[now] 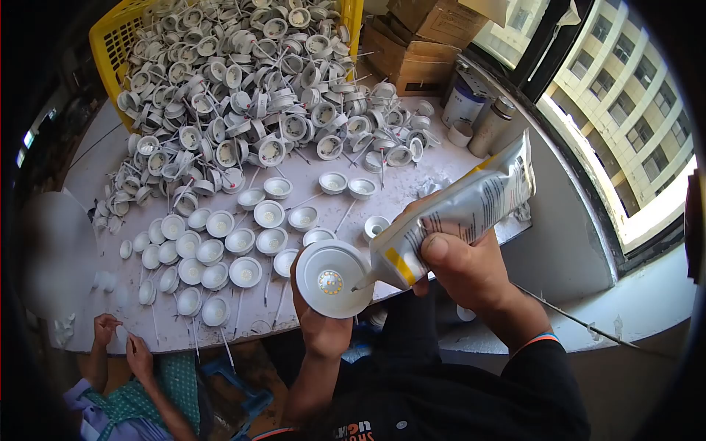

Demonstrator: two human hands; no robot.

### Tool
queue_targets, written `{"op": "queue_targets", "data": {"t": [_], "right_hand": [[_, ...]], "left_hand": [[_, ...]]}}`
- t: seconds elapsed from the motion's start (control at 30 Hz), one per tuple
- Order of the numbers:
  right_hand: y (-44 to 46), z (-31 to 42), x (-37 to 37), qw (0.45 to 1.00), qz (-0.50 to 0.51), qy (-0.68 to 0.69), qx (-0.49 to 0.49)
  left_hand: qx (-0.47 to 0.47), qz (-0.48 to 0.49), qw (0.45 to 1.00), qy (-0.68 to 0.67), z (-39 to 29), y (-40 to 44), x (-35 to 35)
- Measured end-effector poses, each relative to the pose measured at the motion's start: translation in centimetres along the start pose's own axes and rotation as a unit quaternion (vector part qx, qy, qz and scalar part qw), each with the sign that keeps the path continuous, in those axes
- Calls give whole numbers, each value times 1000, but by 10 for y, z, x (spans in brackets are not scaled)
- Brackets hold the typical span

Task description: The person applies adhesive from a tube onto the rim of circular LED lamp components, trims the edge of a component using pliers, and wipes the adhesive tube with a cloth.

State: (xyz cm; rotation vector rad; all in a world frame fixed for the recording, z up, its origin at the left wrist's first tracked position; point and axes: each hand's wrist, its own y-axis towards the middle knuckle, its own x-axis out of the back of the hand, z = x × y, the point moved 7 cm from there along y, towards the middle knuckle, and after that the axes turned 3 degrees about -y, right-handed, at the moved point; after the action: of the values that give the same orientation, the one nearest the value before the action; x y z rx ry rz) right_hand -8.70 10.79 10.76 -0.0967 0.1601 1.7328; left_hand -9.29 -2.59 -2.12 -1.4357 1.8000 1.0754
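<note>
My left hand (323, 334) holds a white round lamp cup (312, 275) from below, its open side facing up, with a disc of small yellow LEDs (330, 282) at its bottom. In my right hand (467, 268) is a large silver tube (478, 198) with a yellow stripe, gripped around its body. The tube's nozzle (362, 284) points down at the inner right wall of the cup. Left of the cup, several small white lamp cups (245, 272) stand on the table in loose rows, some with wires hanging over the edge.
A yellow basket (103, 44) spills a large heap of white lamp parts (235, 95). Cardboard boxes (415, 55), a white can (463, 99) and a bottle (491, 126) stand at the back right by the window. A co-worker's hands (121, 342) are at the lower left.
</note>
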Motion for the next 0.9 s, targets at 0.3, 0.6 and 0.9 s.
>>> {"op": "queue_targets", "data": {"t": [0.3, 0.6, 0.9], "right_hand": [[10, -39, 17, 993, -62, 99, -6], [19, -66, 32, 992, -114, 39, -29], [32, -77, 12, 990, -128, 49, -37]], "left_hand": [[134, -90, 978, -134, -19, -5, 17], [101, -182, 978, -12, -65, -16, 75], [72, -197, 978, 8, -98, -33, 116]]}}
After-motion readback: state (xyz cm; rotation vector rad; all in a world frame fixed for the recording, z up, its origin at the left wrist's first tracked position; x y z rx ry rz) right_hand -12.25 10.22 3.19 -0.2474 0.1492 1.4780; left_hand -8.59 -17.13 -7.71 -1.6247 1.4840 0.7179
